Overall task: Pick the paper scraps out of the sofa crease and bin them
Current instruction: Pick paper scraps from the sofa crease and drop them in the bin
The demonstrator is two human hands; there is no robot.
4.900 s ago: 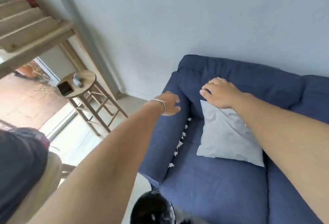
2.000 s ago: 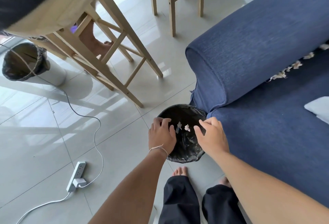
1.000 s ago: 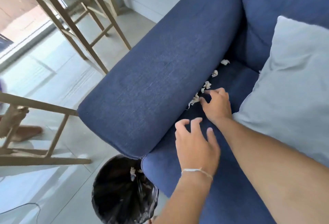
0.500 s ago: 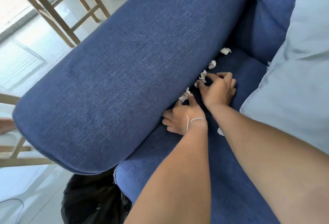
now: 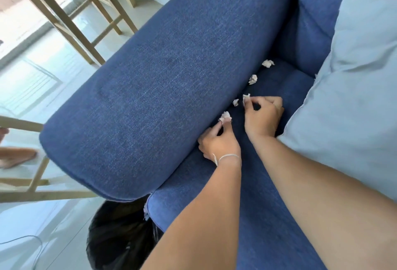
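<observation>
Both hands are on the blue sofa's seat (image 5: 247, 194), at the crease beside the armrest (image 5: 163, 89). My left hand (image 5: 219, 143) pinches a white paper scrap (image 5: 225, 116) between thumb and fingertips. My right hand (image 5: 263, 116) pinches another scrap (image 5: 246, 96). Three loose scraps lie along the crease: one (image 5: 235, 102) between my hands, one (image 5: 253, 79) farther up, one (image 5: 268, 63) near the backrest. The bin with its black liner (image 5: 120, 237) stands on the floor below the armrest's front end.
A pale grey cushion (image 5: 352, 89) leans on the seat to the right of my hands. Wooden stool legs (image 5: 71, 18) stand on the glossy tiled floor to the left. Someone's bare foot (image 5: 17, 158) shows at the left edge.
Half a second ago both hands were flat in the crease. Now each has lifted slightly with a scrap pinched in its fingertips. Earlier, both hands dropped scraps into the bin.
</observation>
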